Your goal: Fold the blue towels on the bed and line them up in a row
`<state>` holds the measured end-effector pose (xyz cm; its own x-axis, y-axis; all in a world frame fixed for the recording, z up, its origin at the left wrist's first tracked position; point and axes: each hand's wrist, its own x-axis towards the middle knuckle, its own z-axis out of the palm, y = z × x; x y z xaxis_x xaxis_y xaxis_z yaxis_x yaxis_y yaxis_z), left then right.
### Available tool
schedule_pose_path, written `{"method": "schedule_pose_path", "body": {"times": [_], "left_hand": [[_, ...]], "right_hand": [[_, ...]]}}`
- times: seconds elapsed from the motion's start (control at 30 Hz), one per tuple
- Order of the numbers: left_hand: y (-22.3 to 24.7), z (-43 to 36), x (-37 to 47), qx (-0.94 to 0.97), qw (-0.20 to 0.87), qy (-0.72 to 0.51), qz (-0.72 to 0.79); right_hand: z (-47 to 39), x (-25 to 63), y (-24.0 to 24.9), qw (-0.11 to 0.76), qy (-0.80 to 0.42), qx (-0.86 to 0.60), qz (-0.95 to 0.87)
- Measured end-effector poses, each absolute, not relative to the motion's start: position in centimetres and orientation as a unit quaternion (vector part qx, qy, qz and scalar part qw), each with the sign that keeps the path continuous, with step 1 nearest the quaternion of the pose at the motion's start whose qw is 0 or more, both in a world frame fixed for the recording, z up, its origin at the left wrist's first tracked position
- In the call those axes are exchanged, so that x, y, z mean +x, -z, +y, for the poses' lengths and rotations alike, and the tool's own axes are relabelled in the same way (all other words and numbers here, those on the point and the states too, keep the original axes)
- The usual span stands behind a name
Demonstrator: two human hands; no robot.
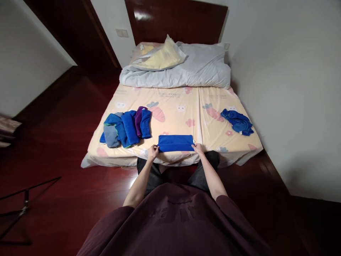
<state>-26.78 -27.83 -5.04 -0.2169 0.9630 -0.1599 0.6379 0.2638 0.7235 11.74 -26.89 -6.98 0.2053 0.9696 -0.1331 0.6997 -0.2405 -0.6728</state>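
A blue towel point(176, 143), folded into a flat rectangle, lies at the front edge of the bed. My left hand point(153, 152) pinches its near left corner. At the opposite end, my right hand point(197, 148) grips the near right corner, close to a small white tag. To the left is a row of folded towels: a grey and blue one point(112, 135), a blue one point(130, 126), a purple one point(138, 121) and another blue one point(145, 123). On the right side sits a crumpled heap of blue towels point(238, 122).
The bed point(170, 101) has a carrot-patterned sheet. A grey quilt point(205, 64) and a pale yellow cloth point(162, 58) are bunched near the dark headboard point(178, 21). A black metal stand point(26, 199) is on the floor at left. A white wall point(298, 89) rises on the right.
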Motion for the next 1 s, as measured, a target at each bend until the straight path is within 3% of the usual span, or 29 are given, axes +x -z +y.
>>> {"method": "schedule_pose_path", "body": {"times": [0.23, 0.4, 0.63, 1.0], "left_hand": [[4.5, -28.8, -26.7, 0.588, 0.273, -0.284, 0.706], [4.4, -29.7, -26.9, 0.711, 0.215, -0.297, 0.6], [6.3, -29.2, -25.9, 0.763, 0.263, -0.227, 0.545], [5.9, -26.8, -25.0, 0.763, 0.241, -0.177, 0.573]], "right_hand": [[-28.8, 10.5, 5.3, 0.262, -0.209, -0.764, -0.551], [-31.1, 10.0, 3.6, 0.291, -0.12, -0.656, -0.686], [-32.2, 9.5, 3.8, 0.186, -0.168, -0.599, -0.761], [-28.7, 8.6, 3.8, 0.129, -0.177, -0.656, -0.723]]}}
